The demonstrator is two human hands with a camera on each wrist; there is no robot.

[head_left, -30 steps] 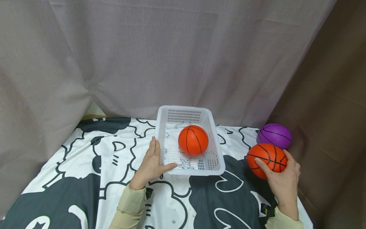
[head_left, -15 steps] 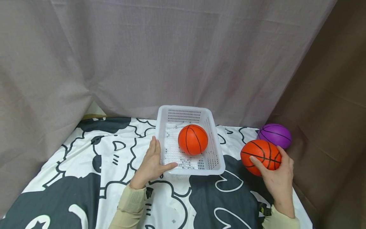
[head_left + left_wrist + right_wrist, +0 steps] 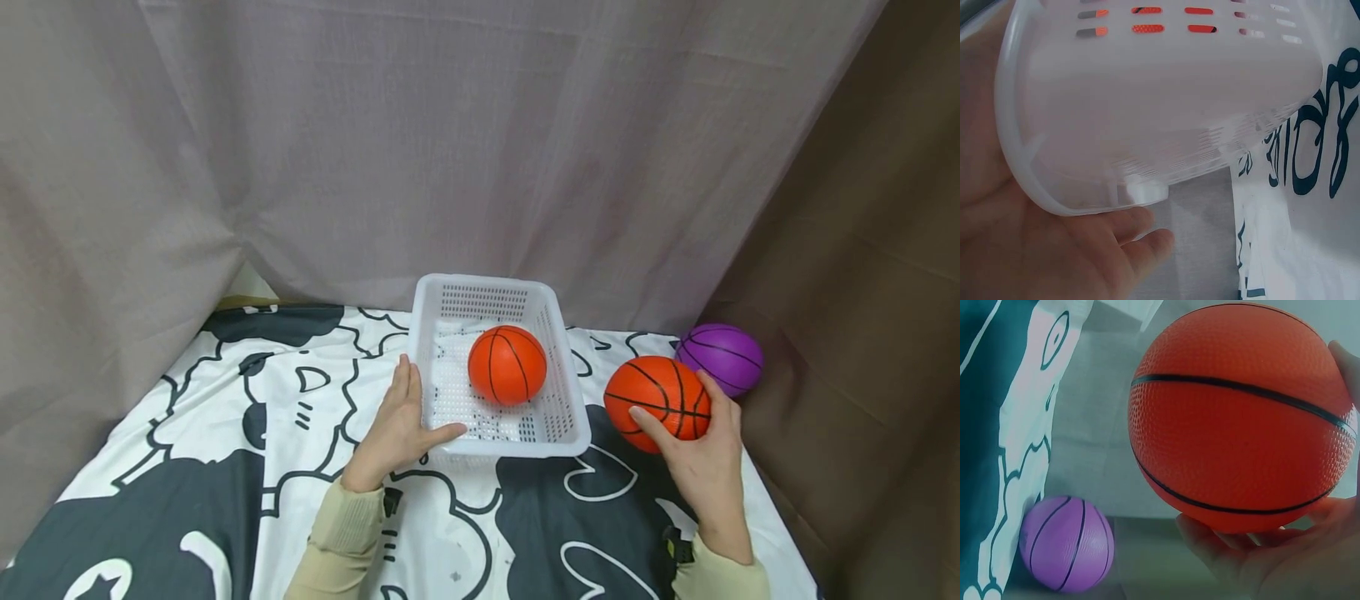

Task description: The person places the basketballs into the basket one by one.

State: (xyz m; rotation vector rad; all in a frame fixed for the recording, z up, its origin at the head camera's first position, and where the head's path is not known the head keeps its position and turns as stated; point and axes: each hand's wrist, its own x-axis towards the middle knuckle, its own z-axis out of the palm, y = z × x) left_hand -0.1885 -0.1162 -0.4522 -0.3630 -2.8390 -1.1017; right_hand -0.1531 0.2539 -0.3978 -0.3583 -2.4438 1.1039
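Note:
A white perforated plastic basket (image 3: 573, 400) stands in the middle of the head view with an orange toy basketball (image 3: 507, 365) inside. My left hand (image 3: 392, 435) rests against the basket's near left corner, fingers straight along the left side and thumb over the front rim. In the left wrist view the same hand (image 3: 1079, 250) touches the basket wall (image 3: 1147, 94). To the right of the basket, my right hand (image 3: 707, 467) grips a second orange toy basketball (image 3: 656, 403) between thumb and fingers. The right wrist view shows this ball (image 3: 1241, 425) raised off the cloth.
A purple toy basketball (image 3: 720, 358) lies at the far right, close behind the held ball. Black-and-white patterned cloth (image 3: 442, 533) covers the table. Grey curtain (image 3: 480, 150) hangs along the back, and brown curtain (image 3: 862, 375) along the right.
My right hand has carried the held orange basketball left, toward the basket and slightly farther from me. The left hand, the basket and the purple ball have stayed in place.

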